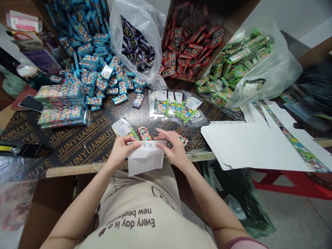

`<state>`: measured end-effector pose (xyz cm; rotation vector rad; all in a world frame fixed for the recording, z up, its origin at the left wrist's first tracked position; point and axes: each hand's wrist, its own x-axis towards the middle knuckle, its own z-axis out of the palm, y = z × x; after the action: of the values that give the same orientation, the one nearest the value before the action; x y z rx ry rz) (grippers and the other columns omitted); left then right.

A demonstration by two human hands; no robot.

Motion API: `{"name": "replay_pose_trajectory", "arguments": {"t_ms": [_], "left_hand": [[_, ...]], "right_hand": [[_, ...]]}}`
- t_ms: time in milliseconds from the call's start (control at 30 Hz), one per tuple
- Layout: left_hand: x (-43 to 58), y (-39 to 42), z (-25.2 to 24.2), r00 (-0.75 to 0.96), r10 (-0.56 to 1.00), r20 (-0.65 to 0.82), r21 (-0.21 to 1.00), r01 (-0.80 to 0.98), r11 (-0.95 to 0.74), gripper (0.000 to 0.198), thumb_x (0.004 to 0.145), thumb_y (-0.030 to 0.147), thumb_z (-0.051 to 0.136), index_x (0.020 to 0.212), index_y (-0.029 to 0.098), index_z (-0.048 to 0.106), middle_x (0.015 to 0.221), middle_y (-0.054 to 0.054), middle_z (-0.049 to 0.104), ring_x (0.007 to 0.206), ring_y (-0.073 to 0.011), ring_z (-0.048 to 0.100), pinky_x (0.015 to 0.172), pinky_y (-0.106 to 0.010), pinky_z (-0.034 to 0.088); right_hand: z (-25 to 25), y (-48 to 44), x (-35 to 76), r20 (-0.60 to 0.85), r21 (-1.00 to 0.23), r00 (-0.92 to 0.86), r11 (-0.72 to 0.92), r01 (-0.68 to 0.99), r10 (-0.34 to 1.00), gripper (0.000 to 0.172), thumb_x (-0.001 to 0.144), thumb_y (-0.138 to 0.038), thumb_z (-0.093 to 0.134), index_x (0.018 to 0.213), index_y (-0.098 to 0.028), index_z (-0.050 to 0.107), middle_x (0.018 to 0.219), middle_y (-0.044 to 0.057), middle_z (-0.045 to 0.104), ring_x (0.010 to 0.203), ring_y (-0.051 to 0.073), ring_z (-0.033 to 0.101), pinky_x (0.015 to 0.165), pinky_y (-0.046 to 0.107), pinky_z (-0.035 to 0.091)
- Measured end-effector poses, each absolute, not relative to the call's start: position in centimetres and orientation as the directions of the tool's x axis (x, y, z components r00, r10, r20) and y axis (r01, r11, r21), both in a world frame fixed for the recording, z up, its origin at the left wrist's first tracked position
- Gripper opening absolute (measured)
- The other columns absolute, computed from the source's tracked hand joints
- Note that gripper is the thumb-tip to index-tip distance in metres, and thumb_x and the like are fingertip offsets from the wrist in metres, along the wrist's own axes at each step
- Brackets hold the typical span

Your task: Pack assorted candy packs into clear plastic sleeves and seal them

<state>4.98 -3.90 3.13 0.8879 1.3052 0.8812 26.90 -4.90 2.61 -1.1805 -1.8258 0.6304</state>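
A folded white sheet of paper (145,159), with small printed marks along its upper fold, is held over the table's front edge. My left hand (121,149) pinches its upper left corner between thumb and fingers. At the upper right corner, my right hand (174,148) has its thumb on the paper, the other fingers partly spread above and behind it. Just beyond the paper lies a small red printed box (144,133). A clear packet with a printed card (122,127) is beside my left fingertips. Another small red packet (181,137) is partly hidden behind my right hand.
Farther back are piles of small blue boxes (90,65), purple boxes (137,48) in a plastic bag, red boxes (192,45) and green boxes (241,55). Packets in clear sleeves (168,103) lie mid-table. White sheets (233,145) overhang at right; stacked packs (62,114) stand left.
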Motion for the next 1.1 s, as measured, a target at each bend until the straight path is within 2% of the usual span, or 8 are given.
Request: {"name": "replay_pose_trajectory", "arguments": {"t_ms": [133, 200, 333, 433, 533, 733, 867, 1100], "left_hand": [[5.1, -3.9, 2.9, 0.058, 0.905, -0.422, 0.905, -0.037, 0.425, 0.033, 0.049, 0.036, 0.085, 0.066, 0.012, 0.07, 0.054, 0.0, 0.062, 0.046, -0.0082, 0.049, 0.046, -0.019, 0.035], [5.0, -3.9, 2.7, 0.041, 0.907, -0.419, 0.907, -0.029, 0.42, 0.034, 0.049, 0.036, 0.085, 0.066, 0.012, 0.07, 0.053, 0.001, 0.061, 0.046, -0.0077, 0.048, 0.046, -0.019, 0.033], [4.8, -3.3, 1.8, -0.009, 0.925, -0.381, 0.925, -0.007, 0.381, 0.033, 0.051, 0.038, 0.083, 0.064, 0.012, 0.068, 0.053, 0.001, 0.06, 0.048, -0.007, 0.045, 0.046, -0.018, 0.031], [5.3, -2.2, 1.0, -0.021, 0.938, -0.346, 0.938, -0.016, 0.345, 0.032, 0.051, 0.038, 0.082, 0.064, 0.013, 0.067, 0.054, 0.002, 0.059, 0.049, -0.0076, 0.046, 0.047, -0.019, 0.031], [6.7, -0.4, -0.2, 0.031, 0.946, -0.322, 0.947, 0.011, 0.322, 0.031, 0.053, 0.038, 0.079, 0.066, 0.013, 0.067, 0.056, 0.001, 0.061, 0.049, -0.0088, 0.047, 0.048, -0.02, 0.033], [13.5, 3.0, -2.6, 0.093, 0.978, -0.184, 0.945, 0.292, 0.15, 0.014, 0.066, 0.026, 0.072, 0.067, 0.013, 0.07, 0.062, -0.002, 0.066, 0.058, -0.0141, 0.057, 0.059, -0.025, 0.042], [17.4, 3.9, -2.6, 0.113, 0.987, -0.115, 0.928, 0.365, 0.066, 0.004, 0.068, 0.016, 0.073, 0.067, 0.013, 0.071, 0.07, -0.007, 0.07, 0.071, -0.02, 0.064, 0.073, -0.032, 0.047], [6.3, 6.0, -0.7, -0.033, 0.987, 0.155, 0.73, 0.677, -0.092, 0.033, 0.068, 0.02, 0.08, 0.099, 0.016, 0.071, 0.116, -0.014, 0.066, 0.115, -0.0297, 0.054, 0.101, -0.042, 0.038]], "right_hand": [[2.4, -5.3, 26.2, 0.625, -0.575, -0.219, 0.631, 0.521, 0.75, 0.04, 0.086, -0.015, 0.064, 0.12, -0.037, 0.063, 0.087, -0.004, 0.076, 0.087, 0.019, 0.066, 0.097, 0.047, 0.043], [2.5, -5.4, 26.4, 0.662, -0.605, -0.131, 0.63, 0.486, 0.738, 0.043, 0.086, -0.014, 0.063, 0.121, -0.04, 0.062, 0.087, -0.005, 0.075, 0.086, 0.018, 0.067, 0.096, 0.044, 0.045], [1.4, -4.6, 28.8, 0.492, -0.75, 0.118, 0.351, 0.561, 0.863, 0.075, 0.086, -0.028, 0.062, 0.15, -0.036, 0.023, 0.134, 0.008, 0.056, 0.117, 0.024, 0.058, 0.098, 0.046, 0.048], [-1.0, -3.7, 31.8, 0.303, -0.592, 0.069, 0.131, 0.796, 0.951, 0.09, 0.083, -0.037, 0.063, 0.154, -0.03, 0.008, 0.155, 0.017, 0.024, 0.132, 0.034, 0.043, 0.099, 0.057, 0.043], [-2.8, -3.6, 34.5, 0.19, -0.495, 0.045, 0.056, 0.867, 0.981, 0.082, 0.083, -0.034, 0.059, 0.153, -0.029, 0.017, 0.145, 0.017, 0.034, 0.126, 0.035, 0.047, 0.095, 0.056, 0.045], [-0.4, -4.4, 35.3, 0.47, -0.561, 0.3, 0.019, 0.828, 0.83, 0.086, 0.083, -0.033, 0.06, 0.153, -0.029, 0.012, 0.136, 0.015, 0.041, 0.103, 0.025, 0.057, 0.092, 0.045, 0.051], [-1.3, -3.9, 33.3, 0.435, -0.537, 0.205, 0.069, 0.841, 0.877, 0.08, 0.084, -0.038, 0.059, 0.152, -0.027, 0.019, 0.129, 0.016, 0.045, 0.094, 0.025, 0.06, 0.085, 0.046, 0.053], [-5.7, -3.1, 33.1, 0.33, -0.572, 0.181, 0.043, 0.819, 0.927, 0.086, 0.082, -0.05, 0.059, 0.154, -0.022, 0.019, 0.126, 0.019, 0.043, 0.097, 0.029, 0.058, 0.082, 0.052, 0.053]]}}
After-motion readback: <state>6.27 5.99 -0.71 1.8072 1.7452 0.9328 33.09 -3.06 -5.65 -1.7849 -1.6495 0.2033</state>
